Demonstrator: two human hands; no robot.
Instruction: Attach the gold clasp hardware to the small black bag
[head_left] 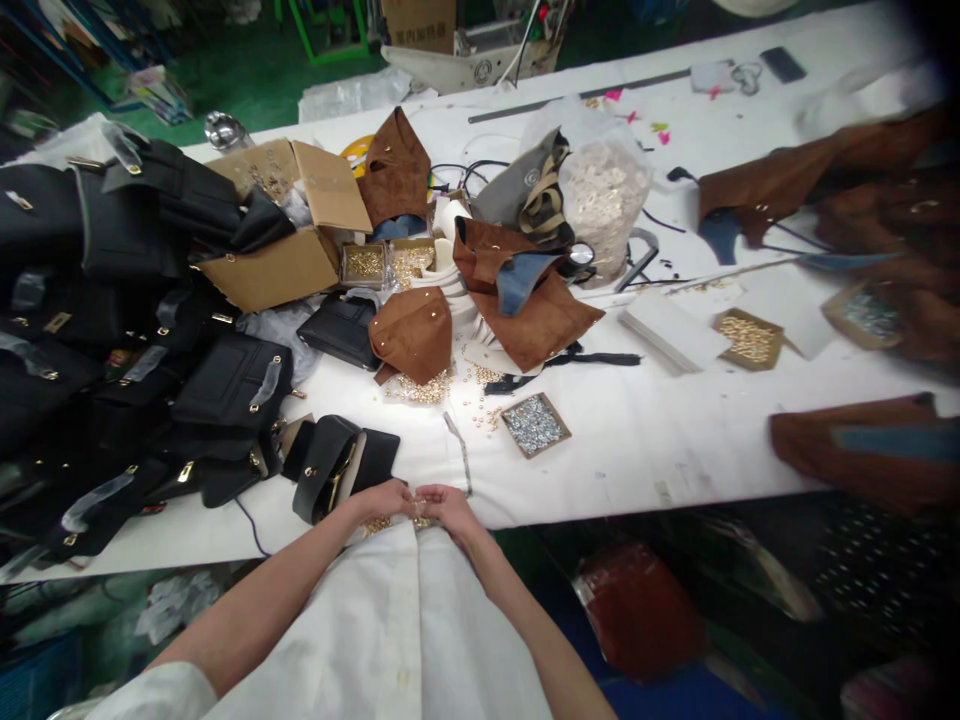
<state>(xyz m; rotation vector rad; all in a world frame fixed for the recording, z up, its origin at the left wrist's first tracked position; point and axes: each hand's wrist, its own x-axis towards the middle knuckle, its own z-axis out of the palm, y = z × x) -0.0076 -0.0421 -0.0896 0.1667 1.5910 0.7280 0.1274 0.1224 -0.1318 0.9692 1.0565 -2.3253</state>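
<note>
My left hand (385, 499) and my right hand (442, 503) meet at the near edge of the white table (637, 450), fingers pinched together over small gold metal pieces (417, 517). What exactly each pinch grips is too small to name. Just left of my left hand lies a black bag part with a gold clasp (330, 468). Beyond my hands, loose gold studs (427, 388) are scattered on the table beside a small tray of silver pieces (535, 424).
A heap of black handbags (150, 350) fills the left side. Brown suede pieces (517, 300), open cardboard boxes (300, 230), a clear bag of small parts (604, 200) and trays of gold hardware (748, 338) lie across the middle and right. More brown pieces (862, 450) rest at the right edge.
</note>
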